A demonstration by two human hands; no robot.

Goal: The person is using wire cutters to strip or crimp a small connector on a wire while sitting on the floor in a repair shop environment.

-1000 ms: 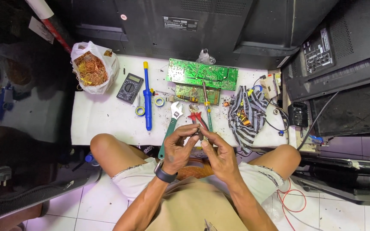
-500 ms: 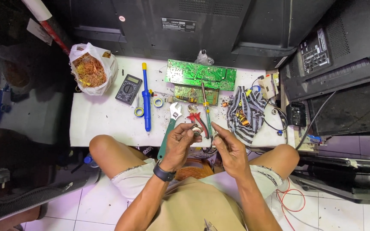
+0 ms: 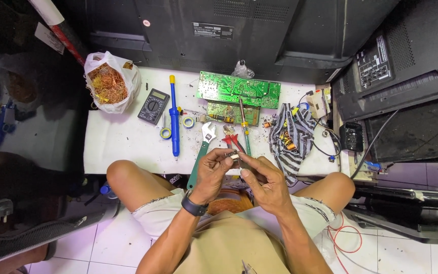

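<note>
Change since earlier: both hands have kept close together above the lap, holding the same small part; the right hand has turned a little, and the things on the table lie as before.
Left hand: the left hand (image 3: 214, 170), with a dark watch band at the wrist, is curled, thumb and fingertips pinched on a small silvery metal part (image 3: 234, 156).
Right hand: the right hand (image 3: 265, 181) sits just right of and below that pinch, its fingers closed on the same part from the other side; the fingertips of both hands touch or nearly touch.
Held part: small, pale and shiny, mostly hidden by fingers; its exact shape cannot be told.
Just beyond the grip: a green-handled adjustable wrench (image 3: 201, 152), red-handled pliers (image 3: 231, 140) and a green-handled soldering iron (image 3: 244, 129) lie at the near edge of the white table top (image 3: 122, 144).
Farther beyond: a long green printed circuit board (image 3: 238, 90), with a smaller board under it.
Left of the grip: a blue-handled yellow-tipped tool (image 3: 174, 119), two small tape rolls (image 3: 166, 133), a dark handheld multimeter (image 3: 153, 106), and well off, a white plastic bag of tangled copper wire (image 3: 108, 82).
Right of the grip: a black-and-white striped cloth (image 3: 290, 139) holding small wound parts.
Below the grip: the person's lap, with bare knees to either side.
</note>
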